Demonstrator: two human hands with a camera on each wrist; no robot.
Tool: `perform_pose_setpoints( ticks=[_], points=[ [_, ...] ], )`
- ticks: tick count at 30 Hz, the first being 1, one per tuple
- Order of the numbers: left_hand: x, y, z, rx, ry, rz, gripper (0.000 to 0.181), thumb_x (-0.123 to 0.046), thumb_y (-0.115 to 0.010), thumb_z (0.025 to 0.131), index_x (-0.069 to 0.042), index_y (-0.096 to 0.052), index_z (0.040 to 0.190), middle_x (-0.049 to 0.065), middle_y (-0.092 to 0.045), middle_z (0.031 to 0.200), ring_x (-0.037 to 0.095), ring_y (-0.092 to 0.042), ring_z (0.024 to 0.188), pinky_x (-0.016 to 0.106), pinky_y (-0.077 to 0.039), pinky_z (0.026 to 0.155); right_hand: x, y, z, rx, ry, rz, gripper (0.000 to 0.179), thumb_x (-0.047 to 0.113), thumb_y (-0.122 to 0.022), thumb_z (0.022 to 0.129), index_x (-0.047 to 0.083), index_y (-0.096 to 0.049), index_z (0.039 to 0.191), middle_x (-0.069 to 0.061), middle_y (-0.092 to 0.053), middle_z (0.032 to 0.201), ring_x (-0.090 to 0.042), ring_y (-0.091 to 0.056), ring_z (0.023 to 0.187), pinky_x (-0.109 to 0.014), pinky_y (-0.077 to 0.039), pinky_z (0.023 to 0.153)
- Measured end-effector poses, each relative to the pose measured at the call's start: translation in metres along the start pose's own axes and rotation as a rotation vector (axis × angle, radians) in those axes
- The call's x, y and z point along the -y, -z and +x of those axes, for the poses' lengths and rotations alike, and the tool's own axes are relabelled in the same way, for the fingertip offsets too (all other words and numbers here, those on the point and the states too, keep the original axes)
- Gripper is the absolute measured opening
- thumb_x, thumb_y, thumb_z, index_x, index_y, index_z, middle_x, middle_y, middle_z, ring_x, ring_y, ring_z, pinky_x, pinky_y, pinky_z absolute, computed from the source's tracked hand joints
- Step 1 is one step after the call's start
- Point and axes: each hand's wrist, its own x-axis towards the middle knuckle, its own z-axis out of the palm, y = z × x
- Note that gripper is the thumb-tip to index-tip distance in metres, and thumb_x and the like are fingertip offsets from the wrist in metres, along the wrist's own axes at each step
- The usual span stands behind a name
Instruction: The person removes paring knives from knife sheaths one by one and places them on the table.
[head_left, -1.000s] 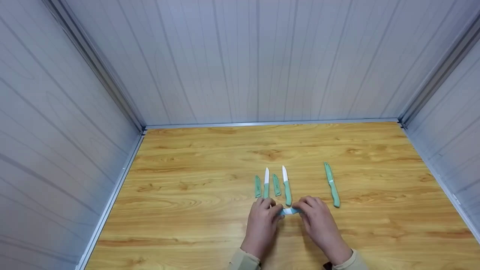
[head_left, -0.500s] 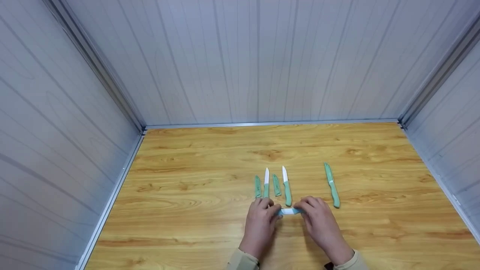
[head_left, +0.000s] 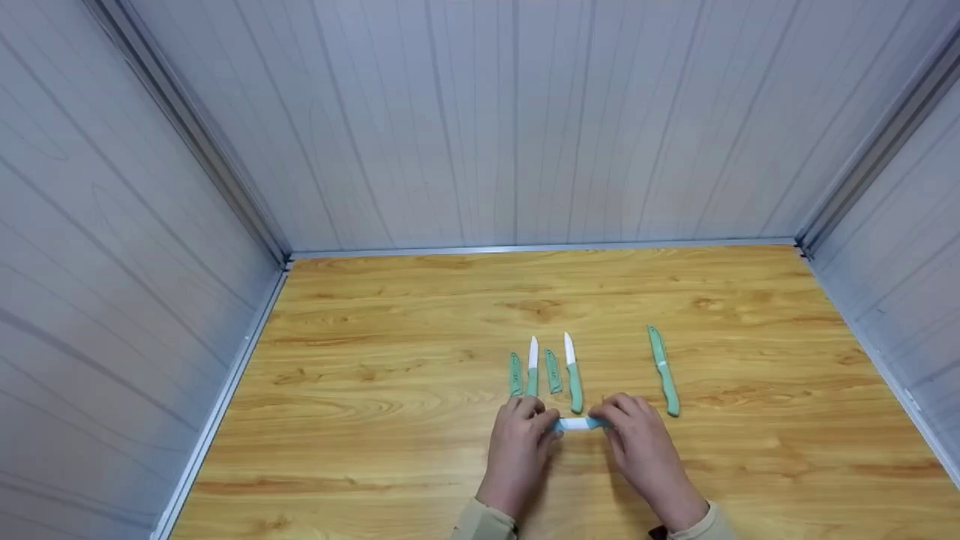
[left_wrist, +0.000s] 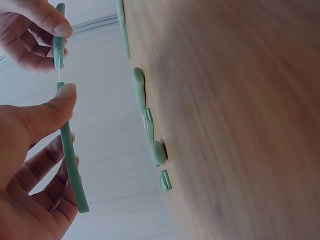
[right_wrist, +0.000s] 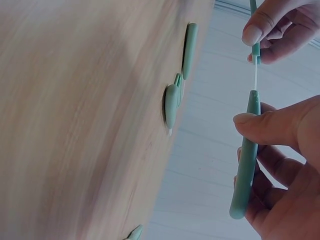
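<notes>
My left hand (head_left: 517,446) pinches a green knife sheath (left_wrist: 71,155), thumb on one side and fingers on the other. To its right, my right hand (head_left: 641,446) grips the thicker, round-ended green handle (right_wrist: 245,175) of a paring knife. A short stretch of white blade (head_left: 576,424) shows between handle and sheath, the tip hidden inside the sheath. Knife and sheath lie in one line, held level above the table. Beyond my hands rest two bare knives, a left knife (head_left: 533,356) and a right knife (head_left: 574,382), each with a loose sheath beside it.
The loose sheaths, a left one (head_left: 515,373) and a right one (head_left: 553,370), lie parallel to the bare knives. Farther right is a sheathed green knife (head_left: 664,371). Pale panel walls (head_left: 480,135) border the wooden table (head_left: 375,450) at the back and both sides.
My hands have drawn slightly apart, the left one moving left and the right one a little right. More white blade shows between sheath and handle. The things on the table have stayed put.
</notes>
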Motion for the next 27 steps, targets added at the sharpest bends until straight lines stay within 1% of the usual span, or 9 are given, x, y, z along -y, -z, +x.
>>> perform_pose_setpoints(
  ticks=[3, 10, 15, 17, 22, 27],
  points=[
    [-0.0002, 0.0006, 0.0003, 0.011, 0.012, -0.004, 0.013, -0.028, -0.076, 0.080, -0.022, -0.074, 0.091, -0.008, -0.052, 0.093, 0.011, -0.045, 0.086, 0.027, -0.041, 0.075, -0.0002, 0.0003, 0.0003, -0.001, -0.004, -0.002, 0.036, -0.010, -0.079, 0.070, 0.018, -0.069, 0.091, 0.007, -0.059, 0.094, -0.018, -0.054, 0.090, -0.042, -0.045, 0.080],
    [0.0002, 0.0013, 0.0009, 0.060, 0.059, -0.010, 0.012, -0.028, -0.075, 0.082, -0.024, -0.074, 0.093, -0.009, -0.052, 0.094, 0.011, -0.044, 0.087, 0.028, -0.041, 0.076, -0.0009, 0.0021, 0.0004, 0.017, -0.029, -0.002, 0.033, -0.008, -0.077, 0.073, 0.019, -0.070, 0.092, 0.008, -0.059, 0.096, -0.018, -0.054, 0.091, -0.043, -0.045, 0.081],
    [0.0013, 0.0013, 0.0005, 0.092, 0.091, -0.032, 0.011, -0.028, -0.074, 0.083, -0.025, -0.074, 0.094, -0.011, -0.051, 0.095, 0.010, -0.044, 0.088, 0.028, -0.040, 0.077, -0.0013, 0.0035, 0.0000, 0.031, -0.048, 0.003, 0.032, -0.007, -0.077, 0.075, 0.019, -0.070, 0.093, 0.009, -0.059, 0.096, -0.018, -0.054, 0.092, -0.042, -0.044, 0.081],
    [0.0014, 0.0015, 0.0003, 0.099, 0.095, -0.040, 0.012, -0.029, -0.073, 0.083, -0.026, -0.074, 0.094, -0.011, -0.051, 0.095, 0.010, -0.044, 0.089, 0.028, -0.040, 0.078, -0.0018, 0.0036, -0.0003, 0.034, -0.051, 0.005, 0.032, -0.006, -0.077, 0.075, 0.019, -0.070, 0.093, 0.009, -0.059, 0.096, -0.018, -0.054, 0.092, -0.043, -0.044, 0.082],
    [0.0019, 0.0011, -0.0002, 0.102, 0.099, -0.058, 0.012, -0.029, -0.073, 0.083, -0.026, -0.074, 0.095, -0.011, -0.051, 0.095, 0.009, -0.043, 0.089, 0.029, -0.040, 0.078, -0.0023, 0.0036, -0.0007, 0.033, -0.056, 0.010, 0.032, -0.006, -0.076, 0.075, 0.020, -0.070, 0.092, 0.010, -0.059, 0.095, -0.018, -0.054, 0.092, -0.043, -0.044, 0.081],
    [0.0027, 0.0006, -0.0013, 0.074, 0.088, -0.052, 0.014, -0.028, -0.075, 0.082, -0.025, -0.074, 0.095, -0.011, -0.051, 0.095, 0.010, -0.043, 0.088, 0.029, -0.039, 0.077, -0.0034, 0.0032, -0.0011, 0.010, -0.033, 0.012, 0.034, -0.009, -0.078, 0.072, 0.019, -0.070, 0.090, 0.008, -0.060, 0.094, -0.019, -0.054, 0.089, -0.043, -0.044, 0.079]
  ],
)
